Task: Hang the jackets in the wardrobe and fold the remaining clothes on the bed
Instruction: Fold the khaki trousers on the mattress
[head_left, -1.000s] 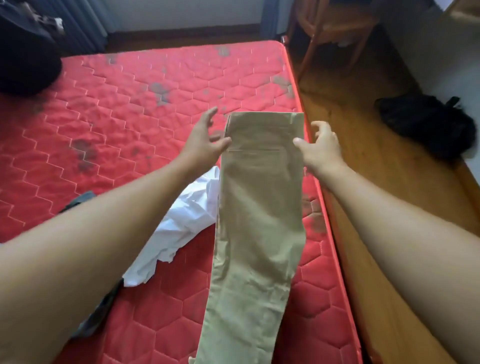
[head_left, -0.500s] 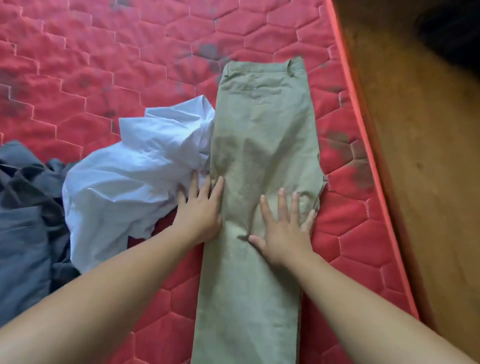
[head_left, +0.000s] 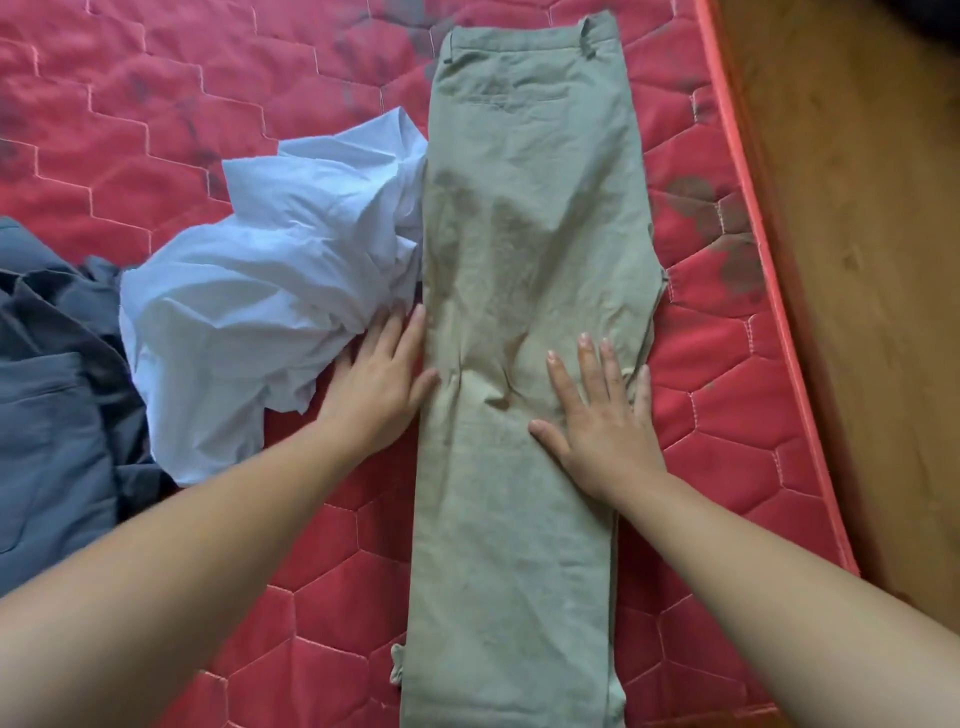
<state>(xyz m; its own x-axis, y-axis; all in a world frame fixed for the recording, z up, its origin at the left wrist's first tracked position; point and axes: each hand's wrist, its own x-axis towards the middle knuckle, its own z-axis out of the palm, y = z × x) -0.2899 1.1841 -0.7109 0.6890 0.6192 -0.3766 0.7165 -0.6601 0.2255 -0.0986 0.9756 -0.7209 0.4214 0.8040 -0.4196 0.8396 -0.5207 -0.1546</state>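
Observation:
Khaki trousers (head_left: 524, 218) lie flat lengthwise on the red quilted mattress (head_left: 156, 114), folded leg over leg, waistband at the far end. My right hand (head_left: 597, 415) presses flat on the trousers near the crotch, fingers spread and straight. My left hand (head_left: 382, 382) lies flat at the trousers' left edge, fingers straight, touching both the trousers and the crumpled white shirt (head_left: 270, 296) beside them. A grey-blue garment (head_left: 52, 395) lies bunched at the left edge.
The mattress's right edge (head_left: 769, 312) runs diagonally close to the trousers, with wooden floor (head_left: 872, 260) beyond it. Dark stains mark the mattress near the trousers.
One second ago both hands held the trousers up by the waistband. Since then they laid them on the mattress; both hands now press flat at mid-length. The view has tilted down.

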